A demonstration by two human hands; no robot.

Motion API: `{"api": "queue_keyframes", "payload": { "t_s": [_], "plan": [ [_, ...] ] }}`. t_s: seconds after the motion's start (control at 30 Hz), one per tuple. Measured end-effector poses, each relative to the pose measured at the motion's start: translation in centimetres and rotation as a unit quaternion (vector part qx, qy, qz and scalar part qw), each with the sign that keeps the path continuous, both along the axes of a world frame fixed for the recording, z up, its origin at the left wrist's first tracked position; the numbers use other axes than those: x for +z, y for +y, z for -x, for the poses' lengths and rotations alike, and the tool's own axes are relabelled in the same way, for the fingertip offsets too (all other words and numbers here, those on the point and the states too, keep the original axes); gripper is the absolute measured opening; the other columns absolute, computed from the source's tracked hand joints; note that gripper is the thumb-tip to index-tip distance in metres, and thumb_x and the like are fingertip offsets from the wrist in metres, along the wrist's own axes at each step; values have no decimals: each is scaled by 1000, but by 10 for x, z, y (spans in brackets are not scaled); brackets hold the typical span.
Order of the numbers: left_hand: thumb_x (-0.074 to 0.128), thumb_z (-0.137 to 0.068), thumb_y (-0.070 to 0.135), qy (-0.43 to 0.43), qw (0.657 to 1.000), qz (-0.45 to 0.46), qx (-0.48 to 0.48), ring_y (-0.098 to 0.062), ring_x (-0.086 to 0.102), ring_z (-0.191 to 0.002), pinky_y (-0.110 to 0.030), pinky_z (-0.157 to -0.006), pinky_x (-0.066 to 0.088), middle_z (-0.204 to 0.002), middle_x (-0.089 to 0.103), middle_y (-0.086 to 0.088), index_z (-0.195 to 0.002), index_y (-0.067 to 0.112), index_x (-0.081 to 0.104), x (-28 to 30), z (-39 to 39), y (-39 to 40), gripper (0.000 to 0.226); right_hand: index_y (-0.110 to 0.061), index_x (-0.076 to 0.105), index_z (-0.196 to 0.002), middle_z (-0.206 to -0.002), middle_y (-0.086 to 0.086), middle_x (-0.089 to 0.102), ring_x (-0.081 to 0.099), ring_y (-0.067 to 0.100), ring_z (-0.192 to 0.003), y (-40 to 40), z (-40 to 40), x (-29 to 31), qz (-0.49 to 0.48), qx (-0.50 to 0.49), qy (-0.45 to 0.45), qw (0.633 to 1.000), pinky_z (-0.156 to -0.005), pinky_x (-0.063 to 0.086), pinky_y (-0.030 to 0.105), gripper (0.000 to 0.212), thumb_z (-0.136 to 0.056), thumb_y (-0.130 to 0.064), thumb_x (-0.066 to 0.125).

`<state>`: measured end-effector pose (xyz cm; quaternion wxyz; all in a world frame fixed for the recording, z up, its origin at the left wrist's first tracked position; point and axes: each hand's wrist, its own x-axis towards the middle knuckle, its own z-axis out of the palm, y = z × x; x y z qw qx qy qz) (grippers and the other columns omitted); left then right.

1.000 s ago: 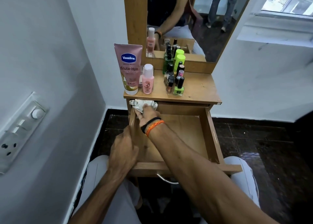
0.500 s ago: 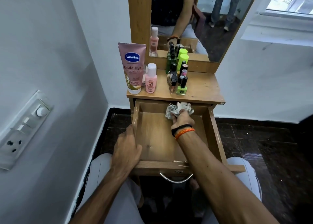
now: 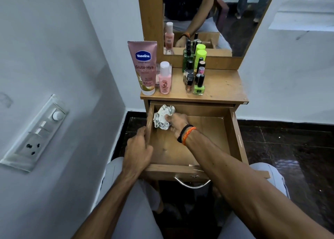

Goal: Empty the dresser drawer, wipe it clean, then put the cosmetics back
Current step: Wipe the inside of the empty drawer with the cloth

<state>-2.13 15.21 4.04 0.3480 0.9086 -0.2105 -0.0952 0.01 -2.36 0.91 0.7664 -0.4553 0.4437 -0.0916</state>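
The wooden dresser drawer (image 3: 236, 141) is pulled out over my lap and holds no cosmetics. My right hand (image 3: 176, 122) is inside it at the back left corner, closed around a crumpled white patterned cloth (image 3: 162, 117) pressed against the drawer floor. My left hand (image 3: 138, 150) grips the drawer's left wall. On the dresser top (image 3: 224, 86) stand a pink Vaseline tube (image 3: 143, 66), a small pink bottle (image 3: 164, 78), a green nail polish (image 3: 199, 86) and several other small bottles.
A mirror (image 3: 207, 12) rises behind the dresser top. A grey wall with a switch panel (image 3: 38, 132) is close on the left. Dark tiled floor (image 3: 289, 148) lies to the right. The drawer's metal handle (image 3: 192, 183) points toward my knees.
My right hand swept the cloth from the back left corner to the back middle of the drawer, then back to the left corner. My left hand stayed on the left wall.
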Motion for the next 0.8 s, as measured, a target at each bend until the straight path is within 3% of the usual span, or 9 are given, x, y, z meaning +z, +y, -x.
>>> {"api": "queue_keyframes", "payload": {
  "t_s": [0.1,0.2,0.3,0.37,0.47,0.57,0.63,0.73,0.8],
  "plan": [
    [47,-80,-3,-21,1000,-8,12,-29,67,-99,-28,-80,48,-110,71,-9,-136,13,54,-1,2,-2,58,2,69,-113,-118,20,70,69,29,-105,-6,8,-6,122,103,14,987,-99,55,44,22,-93,6,61],
    [48,-79,-3,-29,999,-17,23,-31,67,-101,-31,-84,50,-113,72,-10,-132,16,57,-1,3,-1,58,13,68,-110,-101,13,68,62,21,-92,-6,16,2,208,221,-27,952,-82,54,32,21,-94,6,58],
    [48,-79,-5,-32,999,-14,28,-29,67,-103,-29,-87,48,-115,73,-7,-130,18,60,-2,3,-3,57,8,71,-99,-93,11,64,58,19,-91,-6,30,12,274,329,-13,904,-81,51,35,15,-95,-2,61],
    [50,-81,-5,-21,999,-9,34,-27,67,-107,-29,-90,48,-118,72,-4,-128,18,62,-3,0,-3,54,4,72,-105,-94,9,68,62,19,-87,-3,48,13,257,416,12,872,-77,57,37,16,-95,-3,62],
    [48,-81,-10,14,999,19,44,-23,63,-119,-23,-95,42,-126,68,-6,-130,12,61,-3,-1,-3,56,0,74,-105,-90,6,71,61,14,-80,7,72,11,179,514,23,839,-62,51,20,16,-91,-1,66],
    [43,-77,-15,36,998,45,31,-21,57,-126,-22,-101,40,-134,63,-9,-135,7,57,-2,-1,-3,63,5,72,-100,-89,13,70,58,19,-82,19,68,10,164,481,39,860,-73,45,29,15,-86,-2,71],
    [46,-80,-14,43,997,48,32,-18,58,-125,-21,-100,41,-135,63,-7,-136,8,57,-2,-3,-3,61,1,68,-99,-92,15,68,58,21,-83,27,56,10,174,439,69,879,-70,44,33,18,-84,-6,74],
    [49,-82,-10,56,996,45,46,-6,59,-115,-7,-88,40,-123,68,8,-132,17,60,-2,-5,-2,58,-7,64,-102,-103,9,70,66,24,-96,30,40,13,185,368,76,908,-74,57,36,19,-84,-5,72],
    [44,-80,-11,92,992,62,55,-6,61,-116,-11,-90,46,-118,67,14,-130,19,61,-2,-6,0,61,-1,67,-110,-111,18,70,68,31,-105,16,27,13,179,293,42,938,-87,58,41,21,-90,1,61]
  ]
}}
